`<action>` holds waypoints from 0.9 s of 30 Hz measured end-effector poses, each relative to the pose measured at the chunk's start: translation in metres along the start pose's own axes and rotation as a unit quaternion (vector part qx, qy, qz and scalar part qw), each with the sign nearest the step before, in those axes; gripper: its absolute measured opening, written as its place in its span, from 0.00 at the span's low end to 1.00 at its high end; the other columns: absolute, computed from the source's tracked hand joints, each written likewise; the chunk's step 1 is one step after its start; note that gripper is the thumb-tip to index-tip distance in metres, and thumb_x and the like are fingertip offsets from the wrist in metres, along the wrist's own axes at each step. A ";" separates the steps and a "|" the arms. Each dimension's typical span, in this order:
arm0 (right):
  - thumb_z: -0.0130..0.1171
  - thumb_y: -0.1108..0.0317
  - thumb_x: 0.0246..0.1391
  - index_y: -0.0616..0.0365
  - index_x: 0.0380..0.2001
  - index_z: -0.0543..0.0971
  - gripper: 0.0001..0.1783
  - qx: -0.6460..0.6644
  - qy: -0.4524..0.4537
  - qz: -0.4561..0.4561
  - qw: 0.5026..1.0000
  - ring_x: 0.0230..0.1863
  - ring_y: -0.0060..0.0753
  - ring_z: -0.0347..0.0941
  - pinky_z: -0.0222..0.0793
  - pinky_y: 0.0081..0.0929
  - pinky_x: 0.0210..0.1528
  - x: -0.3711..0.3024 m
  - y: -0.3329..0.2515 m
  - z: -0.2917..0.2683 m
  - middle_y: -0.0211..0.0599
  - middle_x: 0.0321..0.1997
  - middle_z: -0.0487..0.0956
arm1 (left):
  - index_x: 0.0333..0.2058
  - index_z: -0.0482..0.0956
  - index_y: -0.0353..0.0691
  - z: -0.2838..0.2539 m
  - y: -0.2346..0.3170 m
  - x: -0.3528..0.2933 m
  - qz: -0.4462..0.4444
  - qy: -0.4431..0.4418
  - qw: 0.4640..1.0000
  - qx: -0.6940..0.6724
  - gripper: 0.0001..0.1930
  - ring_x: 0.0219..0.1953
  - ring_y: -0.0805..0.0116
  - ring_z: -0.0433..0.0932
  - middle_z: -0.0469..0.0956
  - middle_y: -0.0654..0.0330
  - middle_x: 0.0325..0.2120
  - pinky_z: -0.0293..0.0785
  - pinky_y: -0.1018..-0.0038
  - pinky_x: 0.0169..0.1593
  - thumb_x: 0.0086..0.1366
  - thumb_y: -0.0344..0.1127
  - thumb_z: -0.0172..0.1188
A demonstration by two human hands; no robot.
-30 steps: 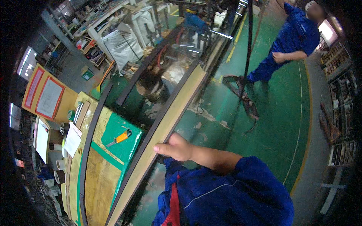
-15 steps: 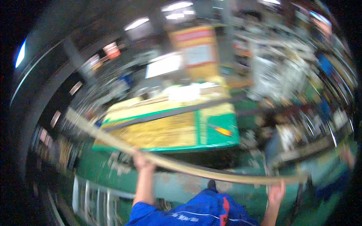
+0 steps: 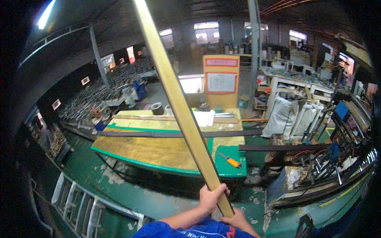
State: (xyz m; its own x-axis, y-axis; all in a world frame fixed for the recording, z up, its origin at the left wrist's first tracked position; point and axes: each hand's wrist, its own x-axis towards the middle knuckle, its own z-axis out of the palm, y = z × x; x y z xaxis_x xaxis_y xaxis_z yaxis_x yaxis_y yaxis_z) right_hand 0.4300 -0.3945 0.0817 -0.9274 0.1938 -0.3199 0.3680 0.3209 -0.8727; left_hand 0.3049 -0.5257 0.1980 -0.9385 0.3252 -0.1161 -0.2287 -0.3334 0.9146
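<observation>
1. While we look ahead, our left hand [image 3: 209, 197] is wrapped closed around one long, flat, pale yellow wooden strip [image 3: 174, 95], near its lower end.
2. Our right hand [image 3: 235, 217] grips its very end, just below.
3. It rises straight and smooth, slanting up-left out of view.
4. Beyond stands one green-edged, worn wooden desk [image 3: 147, 152] bearing one orange-handled tool [image 3: 229, 159] and two dark flat bars [image 3: 166, 134].

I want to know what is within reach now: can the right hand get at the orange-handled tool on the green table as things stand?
Probably not. The right hand grips the low end of the long wooden strip, as does the left hand. The orange-handled tool lies on the green table beyond open floor.
</observation>
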 end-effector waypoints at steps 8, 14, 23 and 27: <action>0.79 0.44 0.40 0.55 0.50 0.83 0.37 -0.014 -0.004 -0.039 0.999 0.44 0.37 0.85 0.78 0.35 0.49 -0.015 0.104 -0.018 0.41 0.42 0.87 | 0.43 0.76 0.33 0.052 0.037 0.007 0.024 -0.095 0.992 0.083 0.14 0.36 0.69 0.85 0.85 0.56 0.33 0.82 0.70 0.42 0.65 0.32 0.70; 0.79 0.46 0.38 0.58 0.49 0.83 0.37 -0.065 -0.022 0.037 0.997 0.47 0.42 0.84 0.77 0.38 0.50 -0.075 0.200 -0.031 0.45 0.44 0.87 | 0.46 0.72 0.34 0.088 0.101 0.030 0.091 -0.149 0.984 0.032 0.14 0.37 0.67 0.85 0.82 0.57 0.35 0.83 0.70 0.41 0.68 0.27 0.67; 0.77 0.52 0.38 0.57 0.50 0.83 0.34 -0.127 -0.090 0.190 0.969 0.47 0.44 0.84 0.77 0.39 0.51 -0.154 0.260 -0.037 0.43 0.46 0.87 | 0.48 0.68 0.34 0.109 0.153 0.023 0.116 -0.140 0.982 -0.047 0.16 0.36 0.69 0.84 0.80 0.57 0.37 0.83 0.72 0.39 0.68 0.26 0.65; 0.67 0.55 0.54 0.58 0.51 0.82 0.25 -0.119 -0.058 0.091 0.987 0.40 0.43 0.80 0.75 0.42 0.44 -0.180 0.323 -0.019 0.42 0.42 0.85 | 0.49 0.67 0.35 0.111 0.168 0.026 0.132 -0.140 0.981 -0.034 0.17 0.35 0.68 0.84 0.80 0.57 0.37 0.84 0.72 0.39 0.67 0.26 0.66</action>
State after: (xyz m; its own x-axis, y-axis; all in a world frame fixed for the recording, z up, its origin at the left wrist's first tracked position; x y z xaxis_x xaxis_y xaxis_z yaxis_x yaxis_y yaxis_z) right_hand 0.7175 -0.3078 -0.1354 -0.8412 0.1642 -0.5151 0.5208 0.5020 -0.6905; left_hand 0.2704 -0.4752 0.3918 -0.8616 0.4470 0.2405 -0.0136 -0.4939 0.8694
